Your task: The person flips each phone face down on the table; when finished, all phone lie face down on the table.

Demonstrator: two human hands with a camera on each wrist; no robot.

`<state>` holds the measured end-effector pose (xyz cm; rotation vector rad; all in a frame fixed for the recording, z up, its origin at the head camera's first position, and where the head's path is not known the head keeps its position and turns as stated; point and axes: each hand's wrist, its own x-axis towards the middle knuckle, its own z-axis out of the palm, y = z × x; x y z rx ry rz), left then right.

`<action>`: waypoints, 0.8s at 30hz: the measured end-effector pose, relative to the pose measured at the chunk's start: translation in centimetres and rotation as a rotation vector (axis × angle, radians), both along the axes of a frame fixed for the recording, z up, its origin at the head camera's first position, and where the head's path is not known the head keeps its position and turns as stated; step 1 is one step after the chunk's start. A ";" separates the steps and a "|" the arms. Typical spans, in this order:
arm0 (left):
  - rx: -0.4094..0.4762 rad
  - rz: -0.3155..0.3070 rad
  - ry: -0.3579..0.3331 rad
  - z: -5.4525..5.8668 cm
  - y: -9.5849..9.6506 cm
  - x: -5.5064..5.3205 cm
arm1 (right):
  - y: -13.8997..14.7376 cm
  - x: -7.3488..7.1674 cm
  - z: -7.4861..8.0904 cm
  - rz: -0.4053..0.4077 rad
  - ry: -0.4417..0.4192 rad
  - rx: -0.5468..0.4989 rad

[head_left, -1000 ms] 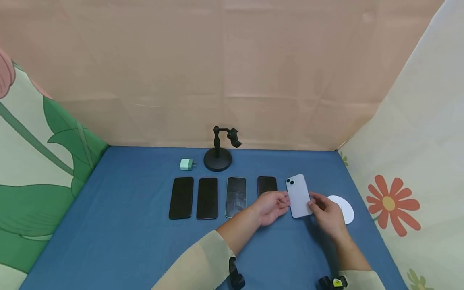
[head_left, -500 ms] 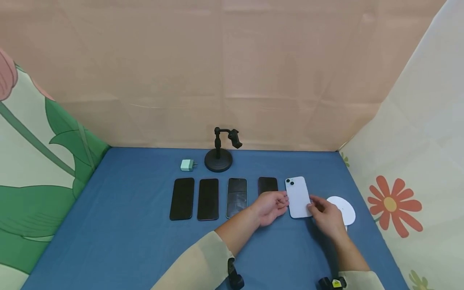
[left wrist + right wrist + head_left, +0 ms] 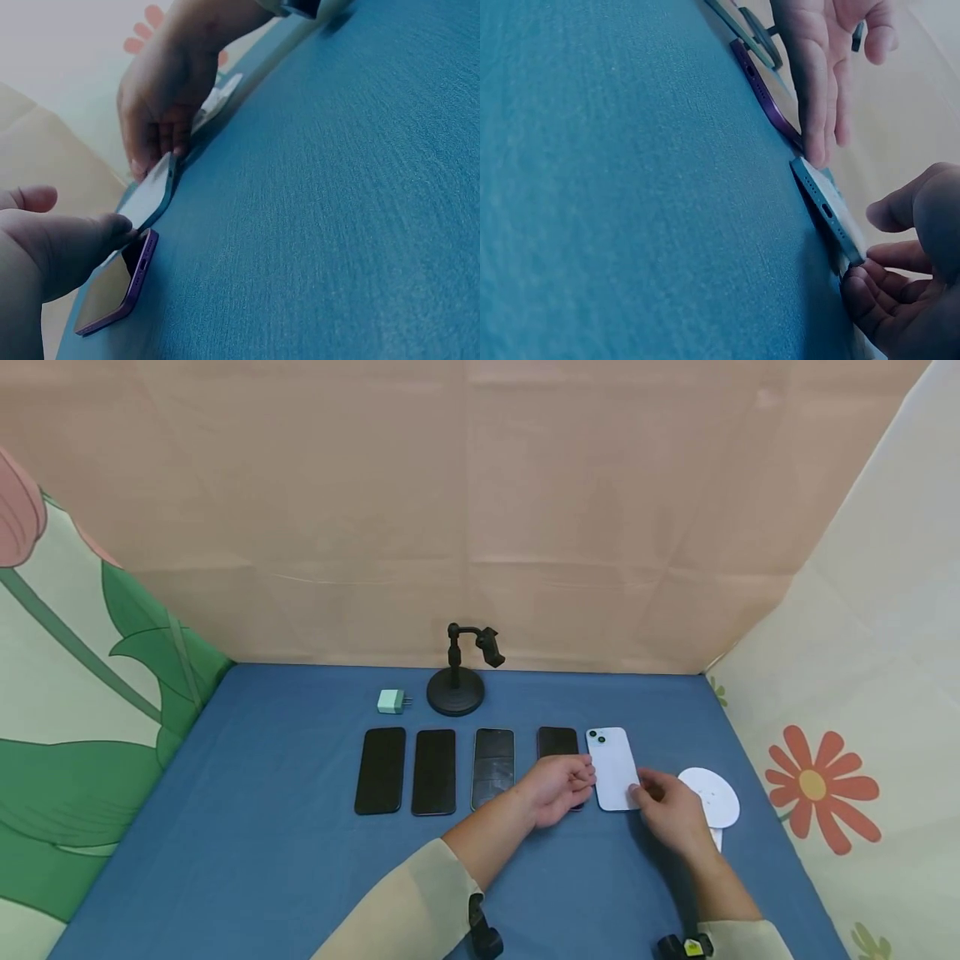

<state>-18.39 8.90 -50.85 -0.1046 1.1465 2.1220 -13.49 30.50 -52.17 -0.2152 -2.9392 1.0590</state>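
Observation:
A white smartphone (image 3: 613, 768) lies back up at the right end of a row of phones, twin cameras at its far left corner. My right hand (image 3: 671, 810) grips its right edge with curled fingers. In the right wrist view those fingers (image 3: 885, 289) sit around the phone's corner, with the thumb above it. My left hand (image 3: 557, 789) reaches across from the left, its straight fingertips right at the white phone's left edge. Beneath that hand, partly hidden, is a purple-edged phone (image 3: 139, 274), screen up.
Two dark phones (image 3: 380, 771) and a phone with a glossy screen (image 3: 492, 768) continue the row leftward. Behind them stand a white-and-green charger plug (image 3: 391, 701) and a black phone stand (image 3: 455, 692). A round white disc (image 3: 712, 797) lies beside my right hand. Curtains enclose the blue table.
The white phone has shifted slightly left and turned straighter, in line with the row. My right hand has moved left along with it, uncovering more of the white disc. My left hand stays nearly still.

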 end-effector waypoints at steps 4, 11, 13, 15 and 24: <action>-0.002 -0.006 0.007 0.0 -0.1 -0.1 | -0.1 0.0 -0.2 0.014 0.013 0.020; -0.003 -0.013 0.008 0.0 -0.3 -0.2 | -0.1 -0.1 0.0 0.030 0.011 0.024; -0.002 -0.013 0.010 0.1 -0.4 -0.2 | -0.1 -0.1 0.0 0.022 -0.001 0.020; 0.000 -0.016 0.009 0.1 -0.4 -0.2 | -0.2 -0.1 0.0 0.016 -0.008 0.018; 0.004 -0.019 0.003 0.1 -0.8 -0.2 | -0.4 -0.3 -0.1 0.007 0.017 0.027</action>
